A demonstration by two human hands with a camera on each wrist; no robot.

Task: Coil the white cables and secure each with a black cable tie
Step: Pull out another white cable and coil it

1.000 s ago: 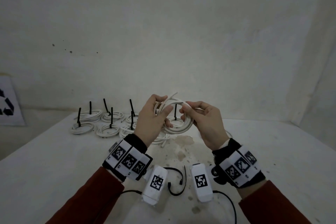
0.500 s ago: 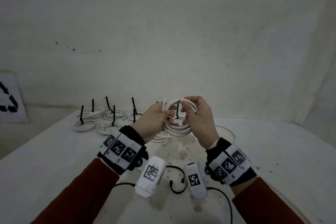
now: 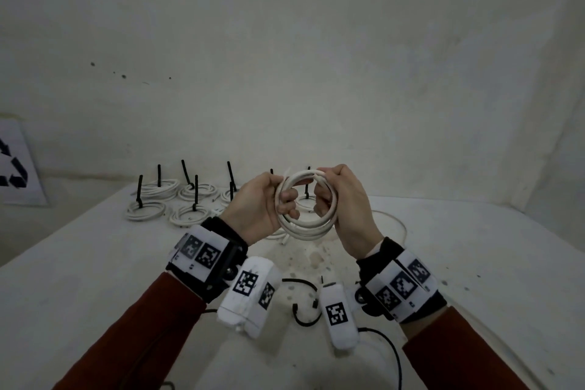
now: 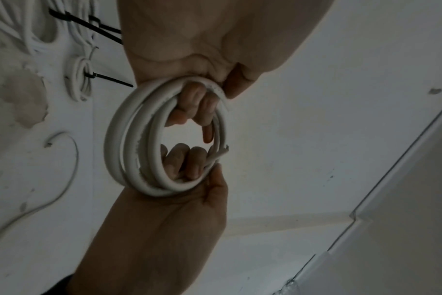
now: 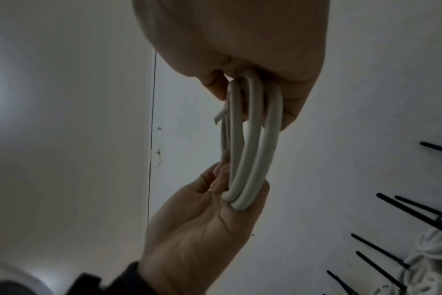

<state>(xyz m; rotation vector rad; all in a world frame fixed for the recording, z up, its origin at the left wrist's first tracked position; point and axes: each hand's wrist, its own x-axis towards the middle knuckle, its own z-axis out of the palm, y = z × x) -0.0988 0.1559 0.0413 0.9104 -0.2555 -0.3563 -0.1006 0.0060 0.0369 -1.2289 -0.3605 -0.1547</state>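
I hold a white cable coil (image 3: 308, 225) upright above the table (image 3: 95, 263), with no tie on it. My left hand (image 3: 285, 204) grips its left side, fingers curled through the ring. On the right side my right hand (image 3: 323, 199) grips it the same way. In the left wrist view the coil (image 4: 129, 139) hangs between the left hand (image 4: 197, 107) above and the right hand (image 4: 184, 161) below, with a cut cable end sticking out. The right wrist view shows the coil (image 5: 250, 149) edge-on. Several coils (image 3: 145, 210) tied with black cable ties (image 3: 139, 188) lie at the back left.
A loose white cable (image 3: 397, 225) curves on the table right of my hands. Two white marker-tagged units (image 3: 250, 294) (image 3: 338, 313) with black leads lie near the front, a thin black curved strip (image 3: 300, 304) between them. A wall stands close behind.
My right hand has shifted from pinching the cable at the coil's top to gripping the coil's right side. The coil now stands as a closed ring between both hands.
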